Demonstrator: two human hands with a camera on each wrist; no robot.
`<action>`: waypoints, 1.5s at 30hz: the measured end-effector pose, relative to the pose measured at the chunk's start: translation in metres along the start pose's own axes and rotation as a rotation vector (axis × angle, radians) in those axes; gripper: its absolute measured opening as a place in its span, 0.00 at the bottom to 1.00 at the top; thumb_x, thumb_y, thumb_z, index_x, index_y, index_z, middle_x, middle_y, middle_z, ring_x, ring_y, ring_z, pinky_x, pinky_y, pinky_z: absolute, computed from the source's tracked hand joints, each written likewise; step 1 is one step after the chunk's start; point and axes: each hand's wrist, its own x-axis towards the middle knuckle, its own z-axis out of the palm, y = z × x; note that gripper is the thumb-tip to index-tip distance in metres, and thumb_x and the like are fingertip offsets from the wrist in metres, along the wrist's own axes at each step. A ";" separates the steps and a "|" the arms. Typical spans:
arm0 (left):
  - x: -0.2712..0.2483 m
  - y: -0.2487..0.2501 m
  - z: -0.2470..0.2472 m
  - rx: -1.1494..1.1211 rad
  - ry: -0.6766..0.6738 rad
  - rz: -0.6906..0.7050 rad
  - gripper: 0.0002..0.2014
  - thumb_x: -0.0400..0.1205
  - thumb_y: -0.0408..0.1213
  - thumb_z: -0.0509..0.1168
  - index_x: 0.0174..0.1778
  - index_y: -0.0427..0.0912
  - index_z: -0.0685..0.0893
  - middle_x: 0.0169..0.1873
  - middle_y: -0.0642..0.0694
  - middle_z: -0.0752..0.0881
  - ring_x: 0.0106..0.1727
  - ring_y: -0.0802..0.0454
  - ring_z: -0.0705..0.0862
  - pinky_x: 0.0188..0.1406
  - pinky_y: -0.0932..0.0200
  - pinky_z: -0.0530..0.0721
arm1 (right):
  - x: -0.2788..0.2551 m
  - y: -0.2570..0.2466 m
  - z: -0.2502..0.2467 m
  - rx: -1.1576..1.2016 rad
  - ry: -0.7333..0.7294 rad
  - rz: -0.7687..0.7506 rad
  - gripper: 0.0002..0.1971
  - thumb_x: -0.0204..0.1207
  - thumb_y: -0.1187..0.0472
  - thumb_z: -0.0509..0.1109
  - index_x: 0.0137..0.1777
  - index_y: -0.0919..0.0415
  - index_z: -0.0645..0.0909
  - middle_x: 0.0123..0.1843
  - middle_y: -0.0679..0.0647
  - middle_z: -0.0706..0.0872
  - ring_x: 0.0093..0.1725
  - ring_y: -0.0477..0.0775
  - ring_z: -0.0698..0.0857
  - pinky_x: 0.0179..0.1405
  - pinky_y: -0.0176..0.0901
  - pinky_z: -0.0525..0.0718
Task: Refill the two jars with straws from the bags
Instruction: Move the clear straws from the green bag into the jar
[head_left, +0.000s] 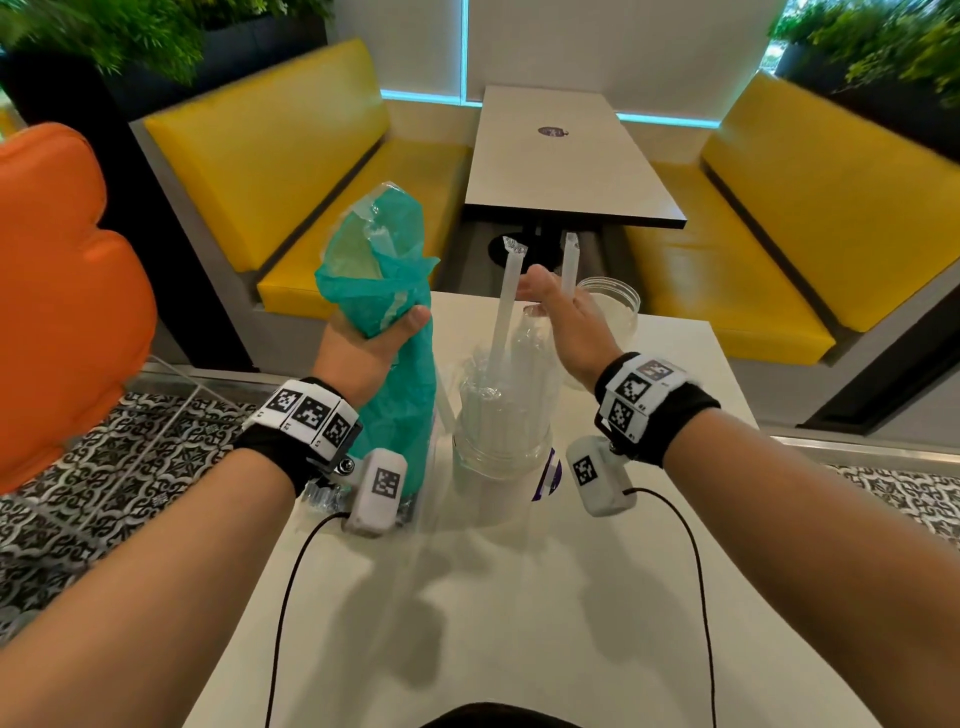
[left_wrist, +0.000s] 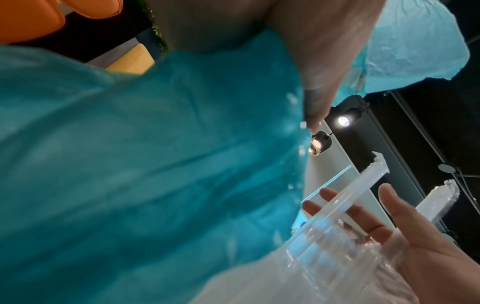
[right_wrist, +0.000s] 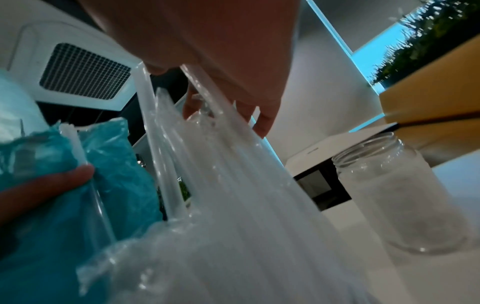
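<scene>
1 jar (head_left: 610, 306) hugs far table (head_left: 519, 597) edge; left hand (head_left: 363, 348) grips teal bag (head_left: 379, 270), right hand (head_left: 566, 327) splayed on straws (head_left: 503, 306).

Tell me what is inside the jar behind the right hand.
Nothing shows in the jar, through its glass or above its rim. In the head view the right hand covers its lower part.

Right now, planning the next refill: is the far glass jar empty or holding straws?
Empty: the glass jar stands upright, lidless, no straws inside.
</scene>
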 end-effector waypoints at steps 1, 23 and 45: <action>0.000 0.000 0.000 0.002 0.003 0.000 0.11 0.76 0.41 0.77 0.51 0.52 0.84 0.51 0.53 0.90 0.56 0.51 0.89 0.61 0.46 0.87 | 0.001 0.001 -0.001 0.012 0.013 0.012 0.24 0.88 0.45 0.51 0.59 0.58 0.85 0.55 0.49 0.87 0.53 0.41 0.83 0.49 0.34 0.75; 0.000 -0.003 0.004 0.016 -0.023 -0.020 0.13 0.76 0.41 0.77 0.54 0.50 0.84 0.53 0.50 0.90 0.58 0.48 0.89 0.63 0.42 0.86 | 0.000 -0.008 -0.028 -0.097 0.210 -0.054 0.28 0.88 0.46 0.52 0.31 0.60 0.80 0.28 0.54 0.81 0.25 0.48 0.81 0.25 0.37 0.82; -0.001 -0.007 -0.004 0.047 -0.011 -0.006 0.16 0.76 0.42 0.77 0.57 0.44 0.85 0.51 0.49 0.90 0.55 0.48 0.90 0.59 0.45 0.88 | -0.025 0.024 -0.006 -0.248 0.121 -0.128 0.34 0.66 0.35 0.76 0.64 0.52 0.69 0.52 0.45 0.80 0.45 0.41 0.81 0.42 0.32 0.81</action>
